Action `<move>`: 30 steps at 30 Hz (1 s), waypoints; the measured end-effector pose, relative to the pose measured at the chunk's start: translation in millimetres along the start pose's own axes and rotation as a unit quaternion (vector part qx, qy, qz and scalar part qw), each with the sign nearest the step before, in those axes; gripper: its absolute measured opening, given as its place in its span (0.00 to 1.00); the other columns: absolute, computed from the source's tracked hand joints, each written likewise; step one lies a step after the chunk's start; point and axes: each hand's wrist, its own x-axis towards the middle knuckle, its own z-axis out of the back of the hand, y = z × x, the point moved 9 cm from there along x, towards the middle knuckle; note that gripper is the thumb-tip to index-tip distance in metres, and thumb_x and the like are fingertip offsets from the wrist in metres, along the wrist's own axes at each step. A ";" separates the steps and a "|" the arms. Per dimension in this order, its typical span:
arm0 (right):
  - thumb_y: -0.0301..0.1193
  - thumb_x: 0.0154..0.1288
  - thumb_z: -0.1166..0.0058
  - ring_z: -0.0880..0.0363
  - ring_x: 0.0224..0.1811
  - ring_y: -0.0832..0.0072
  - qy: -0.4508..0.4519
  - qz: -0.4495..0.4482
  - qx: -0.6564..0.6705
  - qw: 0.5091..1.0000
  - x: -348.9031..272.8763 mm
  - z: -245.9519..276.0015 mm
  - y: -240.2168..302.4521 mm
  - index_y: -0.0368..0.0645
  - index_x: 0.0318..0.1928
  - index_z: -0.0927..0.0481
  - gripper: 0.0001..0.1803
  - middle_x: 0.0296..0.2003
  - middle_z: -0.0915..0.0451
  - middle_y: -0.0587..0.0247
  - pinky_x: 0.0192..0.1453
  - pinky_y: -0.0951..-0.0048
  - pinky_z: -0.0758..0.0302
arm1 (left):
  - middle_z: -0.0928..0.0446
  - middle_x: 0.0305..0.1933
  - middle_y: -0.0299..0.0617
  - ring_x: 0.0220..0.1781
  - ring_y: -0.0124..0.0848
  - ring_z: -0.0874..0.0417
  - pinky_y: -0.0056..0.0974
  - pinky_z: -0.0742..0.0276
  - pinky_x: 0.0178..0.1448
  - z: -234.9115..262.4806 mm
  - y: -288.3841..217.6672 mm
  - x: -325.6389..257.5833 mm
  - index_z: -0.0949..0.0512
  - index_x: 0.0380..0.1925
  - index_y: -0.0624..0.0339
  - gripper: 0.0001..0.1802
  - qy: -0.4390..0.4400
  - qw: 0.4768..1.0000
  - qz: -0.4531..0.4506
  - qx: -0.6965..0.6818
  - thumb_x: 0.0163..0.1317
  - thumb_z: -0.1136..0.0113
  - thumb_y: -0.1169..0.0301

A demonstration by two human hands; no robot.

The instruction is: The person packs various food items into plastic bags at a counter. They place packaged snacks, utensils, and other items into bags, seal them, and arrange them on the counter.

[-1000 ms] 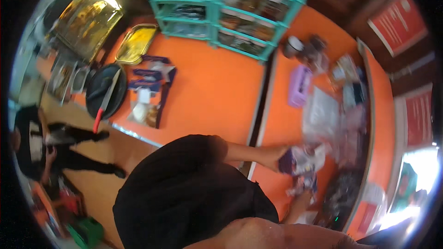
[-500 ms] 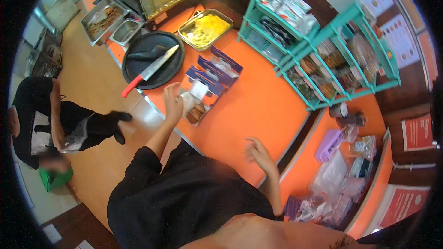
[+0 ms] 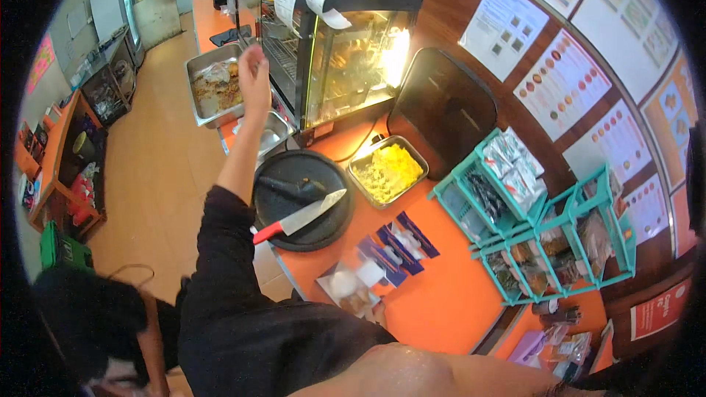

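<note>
My left hand is stretched far forward, over the near edge of a steel tray with browned food scraps and beside the glass warming cabinet. Its fingers look loosely apart, and I see nothing in them. On the orange counter stands an open purple-and-white food box with a white round item and brown fried pieces in its near end. A small skin-coloured patch at that end may be fingertips of my right hand; the rest is hidden behind my body. A red-handled knife lies across a black stone mortar plate.
A steel pan of yellow food stands behind the box. Teal racks with sachets and packets fill the right side. A smaller steel pan sits between cabinet and mortar. Someone in black is close at the lower left.
My left hand has left the food box and reached forward to the steel tray and cabinet. My right hand has dropped mostly out of sight. The view has swung up; the other person appears nearer.
</note>
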 end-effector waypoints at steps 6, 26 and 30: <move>0.46 0.71 0.48 0.18 0.25 0.66 -0.015 -0.055 -0.007 0.998 7.5 -5.9 4.0 0.39 0.64 0.36 0.31 0.42 0.20 0.48 0.25 0.67 0.22 | 0.29 0.66 0.49 0.66 0.35 0.28 0.38 0.37 0.70 -40.8 22.3 143.0 0.34 0.66 0.67 0.33 0.091 0.990 0.107 0.026 0.67 0.40 0.60; 0.46 0.72 0.52 0.17 0.29 0.64 0.195 -0.245 -0.120 0.942 -86.6 56.4 34.1 0.39 0.63 0.30 0.28 0.40 0.18 0.46 0.33 0.66 0.19 | 0.22 0.57 0.45 0.56 0.30 0.20 0.36 0.24 0.60 -131.1 -144.4 -182.1 0.32 0.64 0.67 0.32 0.358 0.839 0.318 -0.259 0.60 0.32 0.78; 0.55 0.76 0.61 0.24 0.31 0.76 0.015 0.232 -0.067 0.970 -134.6 62.0 275.6 0.39 0.63 0.29 0.33 0.35 0.25 0.65 0.38 0.75 0.24 | 0.22 0.54 0.44 0.55 0.30 0.20 0.36 0.22 0.57 -163.0 -170.1 -266.3 0.34 0.66 0.66 0.33 0.453 0.752 0.392 -0.274 0.61 0.33 0.77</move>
